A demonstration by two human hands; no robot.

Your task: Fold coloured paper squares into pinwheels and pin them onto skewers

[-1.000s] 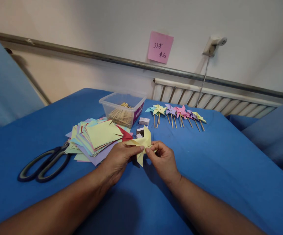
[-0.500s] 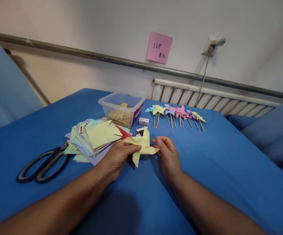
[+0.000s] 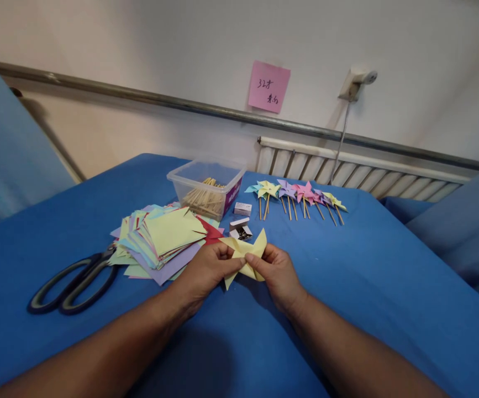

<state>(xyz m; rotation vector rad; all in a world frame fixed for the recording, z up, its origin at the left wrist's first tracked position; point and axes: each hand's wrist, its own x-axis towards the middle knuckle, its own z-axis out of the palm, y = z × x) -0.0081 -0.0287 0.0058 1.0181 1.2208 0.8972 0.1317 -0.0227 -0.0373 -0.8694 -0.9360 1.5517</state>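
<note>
A yellow paper pinwheel [image 3: 257, 247] without a stick is held up between both hands, its points spread outward. My left hand [image 3: 210, 269] pinches it from the left, thumb on top near the middle. From the right, my right hand [image 3: 278, 273] grips it too, thumb pressed at the centre and fingers behind the paper. Just beyond the pinwheel lies a small opened box [image 3: 240, 229] with dark little pieces inside, too small to name. Left of my hands is a pile of coloured paper sheets [image 3: 175, 229], some with cut corners.
Large scissors [image 3: 77, 282] lie at the left, blades under the paper. A clear plastic box [image 3: 181, 185] holds wooden sticks, with a small closed box [image 3: 243, 209] beside it. Several finished pinwheels [image 3: 303, 192] lie at the back right of the blue cloth [image 3: 367, 309].
My right hand has closed on the pinwheel, bringing its thumb to the centre. The pinwheel has turned and one right-hand point is folded in. The opened box shows more fully.
</note>
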